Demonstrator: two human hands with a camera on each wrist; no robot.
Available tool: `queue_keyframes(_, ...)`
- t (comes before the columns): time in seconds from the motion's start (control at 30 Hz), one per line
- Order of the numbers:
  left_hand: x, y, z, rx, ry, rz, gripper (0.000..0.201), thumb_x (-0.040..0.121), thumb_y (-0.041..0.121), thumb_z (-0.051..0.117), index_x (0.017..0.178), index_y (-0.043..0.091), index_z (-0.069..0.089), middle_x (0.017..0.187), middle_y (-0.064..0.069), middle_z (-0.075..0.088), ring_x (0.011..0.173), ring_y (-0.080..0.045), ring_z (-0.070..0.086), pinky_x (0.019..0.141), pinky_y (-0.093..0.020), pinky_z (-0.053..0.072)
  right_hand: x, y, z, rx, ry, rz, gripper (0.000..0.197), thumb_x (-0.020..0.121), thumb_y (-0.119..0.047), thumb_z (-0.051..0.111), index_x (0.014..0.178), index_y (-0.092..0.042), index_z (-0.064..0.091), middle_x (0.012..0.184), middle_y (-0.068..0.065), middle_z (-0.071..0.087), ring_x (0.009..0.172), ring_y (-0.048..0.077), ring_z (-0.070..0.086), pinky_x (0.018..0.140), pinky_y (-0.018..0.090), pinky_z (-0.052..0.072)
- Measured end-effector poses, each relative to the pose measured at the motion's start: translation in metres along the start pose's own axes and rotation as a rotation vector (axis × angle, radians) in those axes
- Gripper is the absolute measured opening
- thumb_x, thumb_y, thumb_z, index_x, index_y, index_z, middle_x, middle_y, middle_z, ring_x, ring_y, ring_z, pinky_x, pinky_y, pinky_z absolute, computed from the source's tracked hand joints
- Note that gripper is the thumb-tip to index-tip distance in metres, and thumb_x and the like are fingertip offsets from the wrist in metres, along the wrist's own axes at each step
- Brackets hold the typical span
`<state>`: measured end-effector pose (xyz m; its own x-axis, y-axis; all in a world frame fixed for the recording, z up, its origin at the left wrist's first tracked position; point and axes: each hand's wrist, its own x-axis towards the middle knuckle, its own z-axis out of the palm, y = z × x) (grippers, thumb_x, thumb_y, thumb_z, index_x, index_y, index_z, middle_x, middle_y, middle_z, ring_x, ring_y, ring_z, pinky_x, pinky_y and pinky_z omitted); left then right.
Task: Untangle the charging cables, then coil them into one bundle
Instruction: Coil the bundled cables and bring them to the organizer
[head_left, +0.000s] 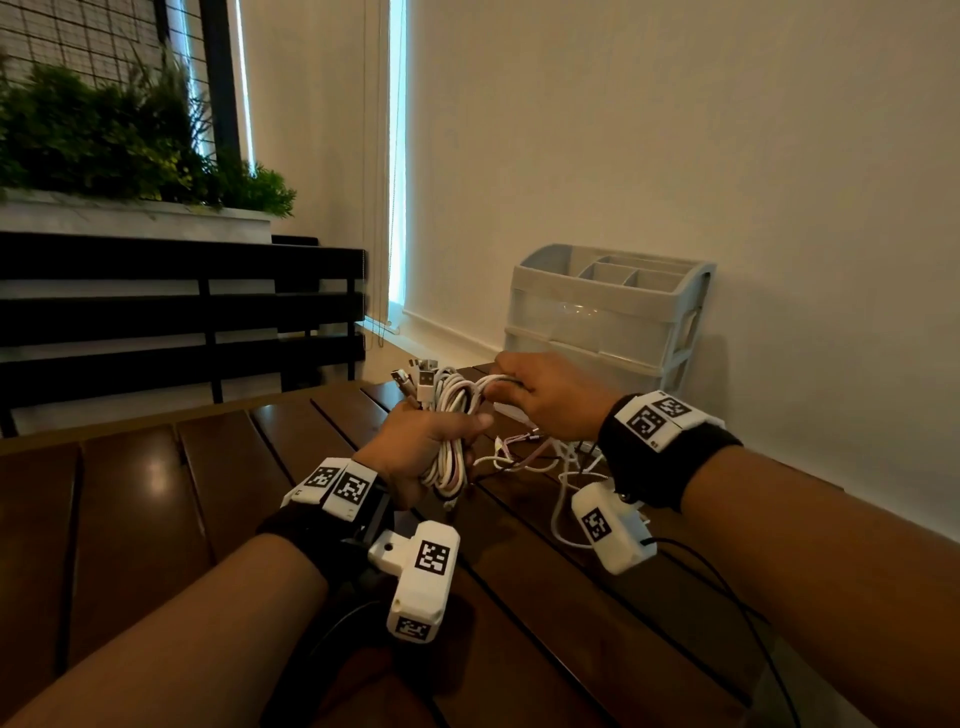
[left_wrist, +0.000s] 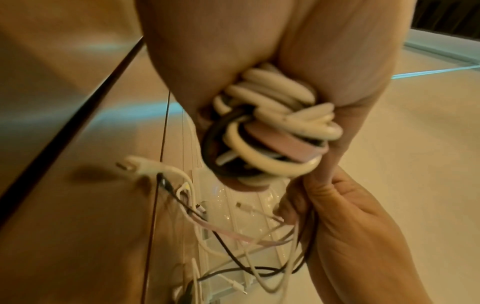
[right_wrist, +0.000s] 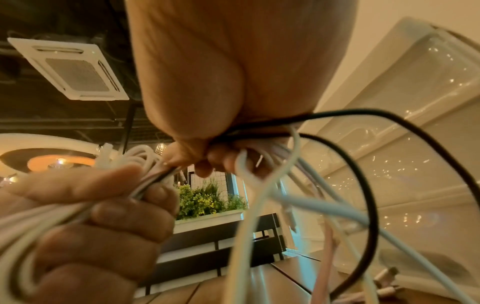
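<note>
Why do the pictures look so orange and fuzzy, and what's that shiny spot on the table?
Head view: dim room, and the shiny spot is a lamp's glare on the wooden table. Left wrist view: warm orange cast, the coiled cables and left hand smeared by blur. Right wrist view: the right hand is too close to be sharp, the wide lens bends the drawer organizer, and sparkles dot its plastic.

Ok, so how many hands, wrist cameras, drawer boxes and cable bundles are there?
Hands: 2, left hand and right hand
Wrist cameras: 2, left wrist camera and right wrist camera
Drawer boxes: 1, drawer box by the wall
Cable bundles: 1, cable bundle in the left hand, loose cables in the right
Total: 6
</note>
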<state>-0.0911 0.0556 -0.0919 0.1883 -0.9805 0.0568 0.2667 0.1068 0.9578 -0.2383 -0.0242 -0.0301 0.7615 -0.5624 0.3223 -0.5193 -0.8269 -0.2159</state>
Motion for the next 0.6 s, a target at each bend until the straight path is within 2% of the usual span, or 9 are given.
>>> queue_keyframes(0.07, 0.003, -0.001, -0.001, -0.043, 0.048, 0.023, 0.01, 0.081, -0.002, 0.067, 0.079, -0.003, 0.058, 0.051, -0.009, 0.058, 0.041, -0.02, 0.055, 0.043, -0.026, 0.048, -0.001, -0.002, 0.005, 0.075, 0.076, 0.017, 0.029, 0.093, -0.041, 0.055, 0.11, -0.017, 0.058, 0.101, -0.002, 0.063, 0.09, 0.012, 0.056, 0.082, 0.033, 0.046)
queue_keyframes(0.13, 0.004, -0.002, -0.003, -0.08, 0.064, 0.033, 0.017, 0.08, -0.003, 0.067, 0.093, -0.009, 0.057, 0.055, -0.014, 0.06, 0.045, -0.025, 0.06, 0.047, -0.03, 0.051, -0.005, -0.007, 0.008, 0.088, 0.103, 0.022, 0.06, 0.081, -0.052, 0.067, 0.131, -0.025, 0.048, 0.128, -0.002, 0.054, 0.114, 0.011, 0.051, 0.098, 0.034, 0.043)
queue_keyframes(0.23, 0.003, -0.003, -0.004, -0.126, -0.002, 0.08, 0.028, 0.072, -0.001, 0.073, 0.098, -0.005, 0.062, 0.07, -0.019, 0.066, 0.062, -0.031, 0.067, 0.064, -0.041, 0.054, -0.011, -0.016, 0.012, 0.088, -0.026, 0.068, 0.107, 0.059, -0.06, 0.08, 0.146, -0.035, 0.023, 0.15, -0.003, 0.034, 0.135, 0.017, 0.035, 0.11, 0.045, 0.034)
queue_keyframes(0.3, 0.002, -0.004, -0.002, -0.119, -0.014, 0.1, 0.027, 0.072, 0.0, 0.073, 0.098, -0.003, 0.065, 0.077, -0.019, 0.068, 0.07, -0.032, 0.068, 0.066, -0.04, 0.054, -0.012, -0.018, 0.016, 0.074, -0.085, 0.082, 0.122, 0.052, -0.062, 0.082, 0.149, -0.038, 0.012, 0.155, -0.002, 0.025, 0.14, 0.022, 0.028, 0.112, 0.05, 0.031)
queue_keyframes(0.37, 0.002, -0.005, 0.0, -0.11, 0.006, 0.124, 0.02, 0.079, -0.003, 0.067, 0.098, -0.002, 0.067, 0.083, -0.02, 0.07, 0.074, -0.032, 0.069, 0.063, -0.037, 0.055, -0.01, -0.021, 0.02, 0.028, -0.109, 0.083, 0.128, 0.05, -0.062, 0.084, 0.149, -0.038, 0.006, 0.156, 0.002, 0.023, 0.14, 0.025, 0.027, 0.112, 0.05, 0.031)
queue_keyframes(0.5, 0.0, -0.007, 0.002, -0.105, 0.004, 0.114, 0.02, 0.081, -0.006, 0.064, 0.1, -0.001, 0.068, 0.094, -0.025, 0.07, 0.084, -0.036, 0.07, 0.069, -0.042, 0.056, -0.007, -0.021, 0.023, -0.033, -0.118, 0.092, 0.13, 0.049, -0.059, 0.085, 0.15, -0.035, 0.006, 0.153, 0.003, 0.027, 0.138, 0.026, 0.032, 0.11, 0.05, 0.034)
queue_keyframes(0.6, 0.001, -0.01, 0.002, -0.119, 0.016, 0.099, 0.029, 0.078, -0.009, 0.064, 0.107, -0.004, 0.063, 0.093, -0.024, 0.067, 0.08, -0.034, 0.069, 0.064, -0.039, 0.055, -0.008, -0.021, 0.026, -0.099, -0.12, 0.066, 0.127, 0.05, -0.059, 0.084, 0.15, -0.028, 0.012, 0.15, 0.003, 0.03, 0.135, 0.025, 0.035, 0.109, 0.049, 0.034)
